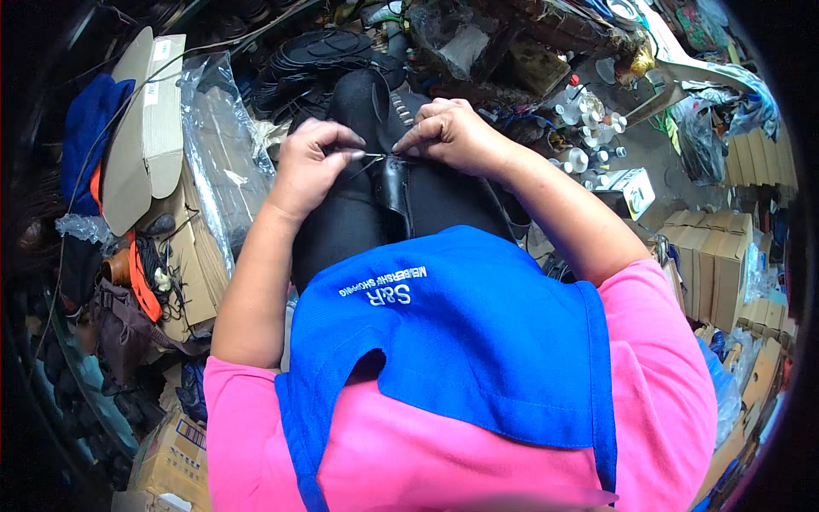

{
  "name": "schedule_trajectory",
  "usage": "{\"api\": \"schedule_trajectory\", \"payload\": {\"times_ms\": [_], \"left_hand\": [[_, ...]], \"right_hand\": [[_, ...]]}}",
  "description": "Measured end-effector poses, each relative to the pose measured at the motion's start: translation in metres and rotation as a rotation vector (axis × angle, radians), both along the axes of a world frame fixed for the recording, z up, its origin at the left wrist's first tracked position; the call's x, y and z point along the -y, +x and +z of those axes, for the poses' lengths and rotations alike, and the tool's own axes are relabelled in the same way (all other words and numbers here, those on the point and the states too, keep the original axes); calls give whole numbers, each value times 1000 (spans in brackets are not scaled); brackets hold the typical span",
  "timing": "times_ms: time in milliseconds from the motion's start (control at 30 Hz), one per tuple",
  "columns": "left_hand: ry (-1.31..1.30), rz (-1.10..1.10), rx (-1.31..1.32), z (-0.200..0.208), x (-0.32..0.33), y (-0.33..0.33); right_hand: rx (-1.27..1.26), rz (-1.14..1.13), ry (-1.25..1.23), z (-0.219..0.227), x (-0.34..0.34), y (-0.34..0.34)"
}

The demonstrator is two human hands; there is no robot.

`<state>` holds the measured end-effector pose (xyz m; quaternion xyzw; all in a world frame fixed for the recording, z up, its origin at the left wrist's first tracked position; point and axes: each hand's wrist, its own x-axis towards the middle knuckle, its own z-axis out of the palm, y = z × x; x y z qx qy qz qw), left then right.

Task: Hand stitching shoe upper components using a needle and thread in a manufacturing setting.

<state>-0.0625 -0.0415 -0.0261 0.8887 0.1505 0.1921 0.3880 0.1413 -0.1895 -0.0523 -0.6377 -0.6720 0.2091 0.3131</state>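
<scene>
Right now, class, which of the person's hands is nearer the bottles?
Right. The right hand is left of the bottles; the left hand is farther left, beyond it.

bare left hand [314, 171], back up, fingers bent, thumb [345, 157] and index finger [339, 135] pinched together, tips aimed toward the other hand; bare right hand [456, 135] just beside it, not touching, knuckles raised, fingers bent, index finger reaching down toward the left fingertips, thumb hard to make out; left wrist [287, 203] bent inward, bare left forearm [256, 264] running down below its hand; right wrist [503, 158] nearly straight, bare right forearm [572, 205] slanting down and outward from its hand
</scene>
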Motion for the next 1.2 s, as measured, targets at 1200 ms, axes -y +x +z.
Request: {"api": "schedule_trajectory", "payload": {"times_ms": [1200], "left_hand": [[224,-59,-10,10,7,-10]], "right_hand": [[101,-28,77,14,15,-8]]}}
